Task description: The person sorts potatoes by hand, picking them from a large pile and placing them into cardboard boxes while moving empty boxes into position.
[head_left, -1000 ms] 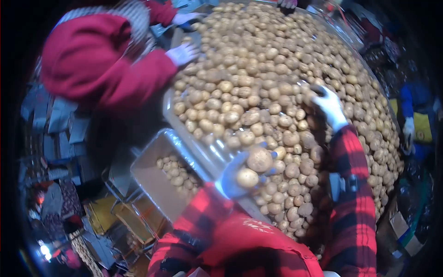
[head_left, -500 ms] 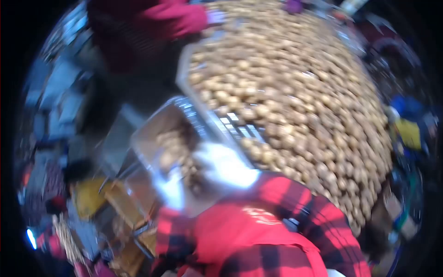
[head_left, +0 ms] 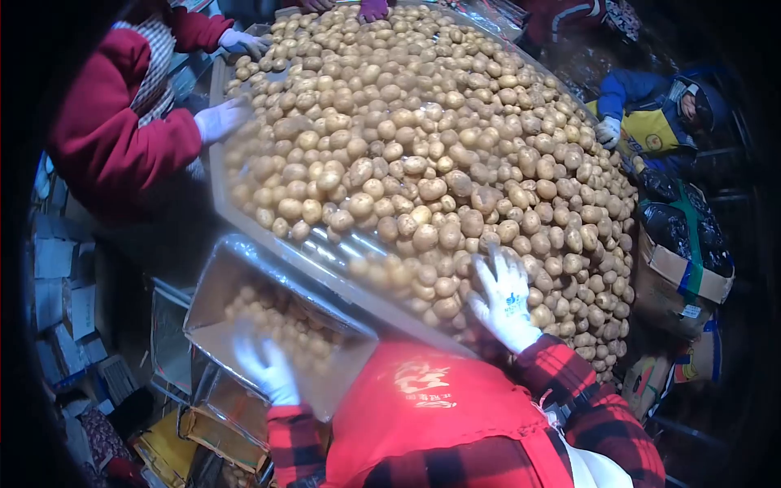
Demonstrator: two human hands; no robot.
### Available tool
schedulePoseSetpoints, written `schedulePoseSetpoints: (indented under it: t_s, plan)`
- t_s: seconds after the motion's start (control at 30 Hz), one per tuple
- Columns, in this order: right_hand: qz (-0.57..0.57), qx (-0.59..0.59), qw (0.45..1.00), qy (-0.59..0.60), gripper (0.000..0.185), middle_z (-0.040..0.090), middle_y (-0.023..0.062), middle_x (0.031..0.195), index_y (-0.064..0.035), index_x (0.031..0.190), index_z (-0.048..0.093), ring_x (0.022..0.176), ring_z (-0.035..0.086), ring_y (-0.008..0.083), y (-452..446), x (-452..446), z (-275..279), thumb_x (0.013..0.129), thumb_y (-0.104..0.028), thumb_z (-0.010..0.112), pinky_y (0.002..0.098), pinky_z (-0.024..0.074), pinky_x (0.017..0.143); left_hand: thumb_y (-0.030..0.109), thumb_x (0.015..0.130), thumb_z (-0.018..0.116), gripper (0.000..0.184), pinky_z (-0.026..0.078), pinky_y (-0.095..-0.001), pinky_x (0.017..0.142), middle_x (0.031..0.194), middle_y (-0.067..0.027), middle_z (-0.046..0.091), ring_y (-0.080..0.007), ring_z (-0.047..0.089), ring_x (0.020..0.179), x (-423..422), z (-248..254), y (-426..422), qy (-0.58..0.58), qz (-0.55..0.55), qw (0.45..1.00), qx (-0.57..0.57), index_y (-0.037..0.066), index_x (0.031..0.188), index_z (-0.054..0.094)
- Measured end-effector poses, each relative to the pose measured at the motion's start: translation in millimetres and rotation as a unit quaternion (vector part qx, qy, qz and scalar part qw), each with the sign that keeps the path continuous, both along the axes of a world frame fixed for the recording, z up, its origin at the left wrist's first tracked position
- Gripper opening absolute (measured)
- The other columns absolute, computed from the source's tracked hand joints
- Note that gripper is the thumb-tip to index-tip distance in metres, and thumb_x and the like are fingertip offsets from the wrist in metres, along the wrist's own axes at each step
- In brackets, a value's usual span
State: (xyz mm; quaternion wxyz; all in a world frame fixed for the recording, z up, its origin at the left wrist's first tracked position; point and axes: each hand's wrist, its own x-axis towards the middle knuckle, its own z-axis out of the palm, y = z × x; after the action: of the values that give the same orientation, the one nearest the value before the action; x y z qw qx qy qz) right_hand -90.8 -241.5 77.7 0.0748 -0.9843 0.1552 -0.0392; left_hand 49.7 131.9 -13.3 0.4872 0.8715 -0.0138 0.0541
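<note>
Potatoes [head_left: 431, 146] are heaped on a large table with a raised rim [head_left: 325, 272]. My right hand [head_left: 506, 299], in a white glove, lies over the front of the heap with its fingers spread, touching potatoes. Over the near end of a plastic-lined box [head_left: 203, 325] is my left hand [head_left: 267, 366], also gloved. Its fingers are apart and slightly blurred, and no potato shows in it. Smaller potatoes [head_left: 285, 329] lie inside the box, beside that hand.
A person in a red jacket [head_left: 122, 138] has gloved hands at the table's left edge. Another person in blue and yellow [head_left: 651, 122] reaches in from the right. More hands [head_left: 373, 10] show at the far edge. A taped carton [head_left: 683, 252] stands at right.
The two potatoes in my left hand are gone from it. Both hands came together over the box; since then my right hand has moved back to the heap. The view has shifted.
</note>
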Motion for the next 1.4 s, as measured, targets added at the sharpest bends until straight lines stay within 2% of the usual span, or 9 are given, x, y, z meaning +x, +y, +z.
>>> schedulePoseSetpoints:
  t_s: [0.3,0.6,0.73,0.83,1.03,1.07,1.1,1.2,1.4]
  plan:
    - [-0.136,0.052,0.988,-0.060,0.062,0.050,0.0247,0.143,-0.0067,0.145,0.049,0.127,0.049,0.0415,-77.3,70.8,-36.0,0.092,-0.037,0.060,0.0533,0.0310,0.111,0.008,0.096,0.058,0.033,0.046,-0.0372,0.105,0.128,-0.0155,0.064,-0.0281,0.061,0.120,-11.2,18.7,-188.5,0.142,-0.385,0.900,-0.149,0.001,0.128,0.064]
    - [-0.083,0.575,0.814,0.031,0.055,0.060,0.0161,0.136,-0.0085,0.145,0.054,0.123,0.057,0.0267,-86.1,89.7,6.4,0.095,-0.029,0.065,0.0373,0.0477,0.102,0.048,0.104,0.052,0.065,0.046,-0.0542,0.109,0.154,-0.0175,0.042,-0.0332,0.049,0.137,18.6,39.3,-237.9,0.681,-0.205,0.403,-0.576,0.013,0.156,0.033]
    - [-0.038,0.126,0.991,0.026,0.058,0.048,0.0198,0.149,-0.0243,0.149,0.050,0.131,0.050,0.0405,-101.7,132.6,-73.1,0.092,-0.026,0.060,0.0544,0.0361,0.110,0.044,0.105,0.051,0.058,0.046,-0.0549,0.108,0.148,-0.0174,0.048,-0.0320,0.052,0.134,0.4,16.4,-238.0,0.554,-0.366,0.597,-0.451,0.012,0.152,0.040]
    - [0.012,0.051,0.988,0.142,0.051,0.063,0.0134,0.132,-0.0190,0.142,0.055,0.117,0.060,0.0315,-109.7,174.4,-65.0,0.092,-0.024,0.060,0.0496,0.0456,0.095,0.035,0.102,0.055,0.057,0.048,-0.0484,0.105,0.153,-0.0176,0.044,-0.0336,0.052,0.132,6.7,30.1,-234.2,0.690,-0.097,0.434,-0.572,0.013,0.153,0.040]
    - [0.012,0.558,0.827,0.067,0.057,0.066,0.0141,0.125,-0.0077,0.144,0.053,0.109,0.063,0.0261,-96.9,118.1,-5.0,0.096,-0.038,0.061,0.0388,0.0507,0.091,0.030,0.099,0.062,0.061,0.046,-0.0541,0.108,0.150,-0.0138,0.046,-0.0380,0.053,0.131,36.2,40.9,-233.0,0.566,-0.333,0.471,-0.589,0.021,0.155,0.037]
    - [0.019,0.373,0.927,0.026,0.057,0.064,0.0146,0.127,-0.0087,0.143,0.054,0.112,0.060,0.0284,-107.5,113.4,-9.3,0.094,-0.037,0.063,0.0441,0.0456,0.096,0.029,0.100,0.062,0.063,0.045,-0.0552,0.109,0.150,-0.0145,0.047,-0.0371,0.053,0.131,38.3,57.4,-238.3,0.509,-0.410,0.556,-0.514,0.022,0.156,0.036]
    - [0.027,0.172,0.985,-0.015,0.058,0.062,0.0152,0.128,-0.0096,0.142,0.055,0.116,0.058,0.0307,-118.8,112.1,-13.0,0.091,-0.036,0.065,0.0494,0.0404,0.102,0.028,0.101,0.061,0.063,0.043,-0.0560,0.113,0.147,-0.0153,0.048,-0.0349,0.053,0.132,35.7,33.9,-230.6,0.664,-0.276,0.394,-0.573,0.018,0.158,0.033]
    - [-0.097,-0.186,0.977,0.047,0.057,0.061,0.0143,0.125,-0.0116,0.137,0.058,0.116,0.057,0.0311,-197.6,125.0,-26.8,0.084,-0.032,0.069,0.0587,0.0318,0.109,0.026,0.102,0.059,0.063,0.042,-0.0562,0.113,0.146,-0.0144,0.049,-0.0337,0.053,0.131,27.5,39.9,-231.2,0.666,-0.234,0.373,-0.602,0.015,0.158,0.032]
    - [-0.073,-0.194,0.923,0.323,0.048,0.067,0.0143,0.117,-0.0117,0.123,0.063,0.111,0.065,0.0332,-283.4,168.6,-57.6,0.080,-0.032,0.070,0.0501,0.0526,0.087,0.037,0.101,0.054,0.067,0.043,-0.0588,0.111,0.160,-0.0119,0.037,-0.0416,0.048,0.135,36.1,39.4,-213.0,0.600,-0.216,0.426,-0.642,0.019,0.160,0.028]
